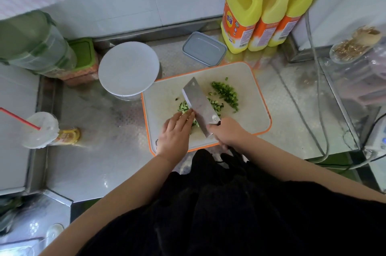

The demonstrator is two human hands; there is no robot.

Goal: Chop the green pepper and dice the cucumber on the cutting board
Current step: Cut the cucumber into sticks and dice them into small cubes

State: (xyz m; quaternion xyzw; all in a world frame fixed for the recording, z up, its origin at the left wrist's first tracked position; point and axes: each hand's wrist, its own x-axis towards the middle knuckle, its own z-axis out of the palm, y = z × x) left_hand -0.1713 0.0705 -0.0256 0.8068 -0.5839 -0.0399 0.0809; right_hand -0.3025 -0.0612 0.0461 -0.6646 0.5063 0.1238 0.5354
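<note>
Counts on the steel counter

Three yellow bottles [269, 11] upper right; one cutting board [250, 113], one cleaver [199, 104], two hands, two chopped green piles, one white lid [128, 68], one grey box [204, 48], one cup [40, 130] at left.

Soft, even daylight lit the scene — mild glare sat on the steel worktop [94, 151], and the wide-angle edges bent and blurred.

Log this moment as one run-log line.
right hand: grips cleaver | left hand: steadies cucumber | chopped pepper: piled on cutting board

Black garment [229, 203], bare forearms, no sleeves
</note>
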